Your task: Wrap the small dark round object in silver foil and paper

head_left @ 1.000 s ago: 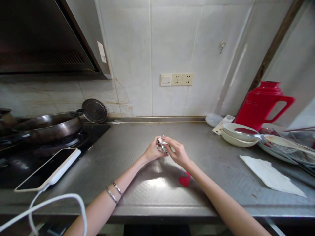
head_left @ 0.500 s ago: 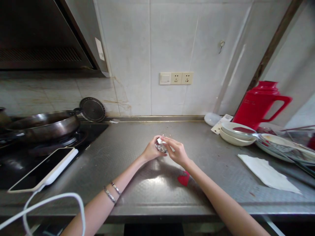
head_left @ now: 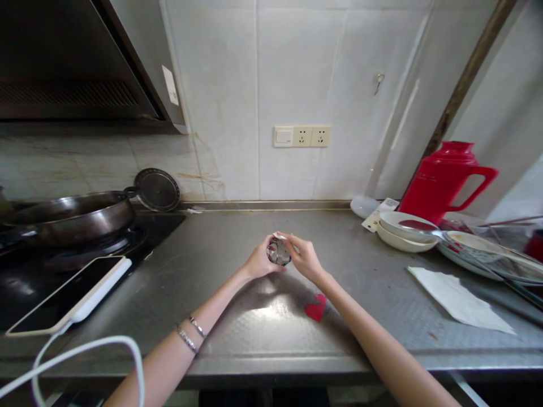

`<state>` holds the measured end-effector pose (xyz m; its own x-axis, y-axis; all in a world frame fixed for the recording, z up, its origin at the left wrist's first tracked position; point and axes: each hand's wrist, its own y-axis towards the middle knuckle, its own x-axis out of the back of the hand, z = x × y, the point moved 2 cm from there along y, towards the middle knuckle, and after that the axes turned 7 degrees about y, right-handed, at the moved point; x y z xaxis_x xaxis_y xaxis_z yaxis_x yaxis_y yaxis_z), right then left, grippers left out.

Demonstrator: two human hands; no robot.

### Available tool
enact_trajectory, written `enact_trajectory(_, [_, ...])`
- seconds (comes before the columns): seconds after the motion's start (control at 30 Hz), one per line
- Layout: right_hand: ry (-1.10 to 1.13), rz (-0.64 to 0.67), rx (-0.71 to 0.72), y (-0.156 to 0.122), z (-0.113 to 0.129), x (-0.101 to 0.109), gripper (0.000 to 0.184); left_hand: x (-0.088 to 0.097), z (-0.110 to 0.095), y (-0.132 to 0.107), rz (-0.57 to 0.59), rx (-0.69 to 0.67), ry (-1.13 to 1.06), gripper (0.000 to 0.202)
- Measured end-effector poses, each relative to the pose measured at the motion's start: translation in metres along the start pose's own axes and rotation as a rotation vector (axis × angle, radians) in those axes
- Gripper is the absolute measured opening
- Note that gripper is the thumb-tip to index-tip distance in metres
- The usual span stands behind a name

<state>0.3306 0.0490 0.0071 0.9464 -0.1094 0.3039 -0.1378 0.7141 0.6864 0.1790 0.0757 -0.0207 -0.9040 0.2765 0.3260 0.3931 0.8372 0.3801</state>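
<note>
My left hand (head_left: 257, 262) is wrapped round the side of a small round glass cup (head_left: 279, 252), whose shiny patterned end faces me above the counter. At the cup's upper right rim, my right hand (head_left: 306, 259) pinches a small white piece of tissue (head_left: 278, 235). Most of the tissue is hidden by the fingers. Below the hands a red heart-shaped piece (head_left: 315, 308) lies on the metal counter (head_left: 237, 333), close to my right forearm.
At left are a pan (head_left: 80, 217) on a black stove (head_left: 25, 277) and a phone (head_left: 70, 294) with a white cable (head_left: 93, 341). At right stand a red thermos (head_left: 441, 183), stacked bowls (head_left: 405, 240) and dishes (head_left: 475, 257). A white paper sheet (head_left: 460, 299) lies in front.
My right hand has drawn the white tissue from across the cup's face to its upper rim, so more of the cup shows. The camera view has shifted slightly.
</note>
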Motion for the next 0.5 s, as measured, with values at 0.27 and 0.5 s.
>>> enact_trajectory(0.27, [0.02, 0.078, 0.142, -0.009, 0.006, -0.001, 0.034, -0.001, -0.005, 0.001, -0.011, 0.012, -0.114, 0.078])
enact_trajectory(0.5, [0.108, -0.001, 0.037, -0.006, 0.014, 0.002, 0.031, 0.003, -0.001, 0.003, -0.1, 0.081, -0.137, 0.078])
